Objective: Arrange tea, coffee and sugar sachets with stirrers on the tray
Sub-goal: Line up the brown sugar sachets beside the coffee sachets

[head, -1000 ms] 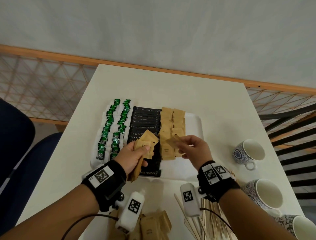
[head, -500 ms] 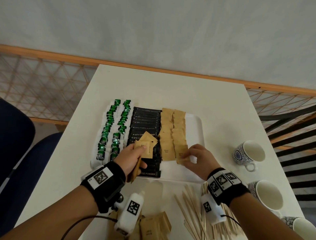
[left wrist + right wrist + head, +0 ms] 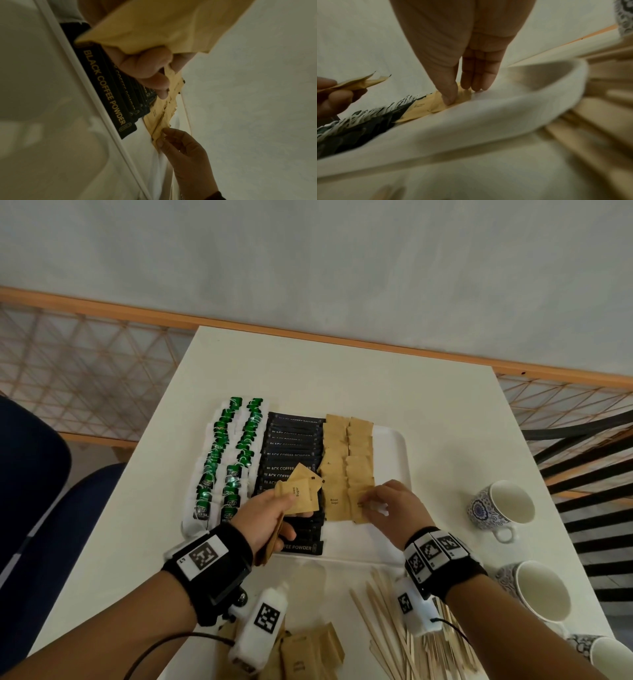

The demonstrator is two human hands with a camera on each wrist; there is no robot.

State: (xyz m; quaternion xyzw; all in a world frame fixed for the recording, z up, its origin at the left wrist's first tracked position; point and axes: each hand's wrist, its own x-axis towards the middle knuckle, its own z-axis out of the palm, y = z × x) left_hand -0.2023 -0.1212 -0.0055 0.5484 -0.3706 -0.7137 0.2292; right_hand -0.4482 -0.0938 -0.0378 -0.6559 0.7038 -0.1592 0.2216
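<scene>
A white tray [image 3: 394, 440] holds rows of green tea sachets [image 3: 222, 467], black coffee sachets [image 3: 291, 440] and two columns of brown sugar sachets [image 3: 346, 446]. My left hand [image 3: 267, 515] hovers over the coffee row and grips a fan of sugar sachets [image 3: 301, 491] between thumb and fingers [image 3: 145, 70]. My right hand [image 3: 371, 503] is at the near end of the right sugar column. Its thumb and fingertips [image 3: 448, 98] pinch one sugar sachet [image 3: 435, 102] that lies low on the tray floor.
Wooden stirrers [image 3: 387, 628] lie loose on the table in front of the tray, under my right wrist. A pile of spare sugar sachets [image 3: 308, 652] sits near the front edge. Three patterned cups [image 3: 500, 508] [image 3: 537, 590] [image 3: 606, 655] stand at the right.
My right hand has carried a sugar sachet from above the column down and nearer, to the column's near end on the tray. The left hand and its sachets have barely moved.
</scene>
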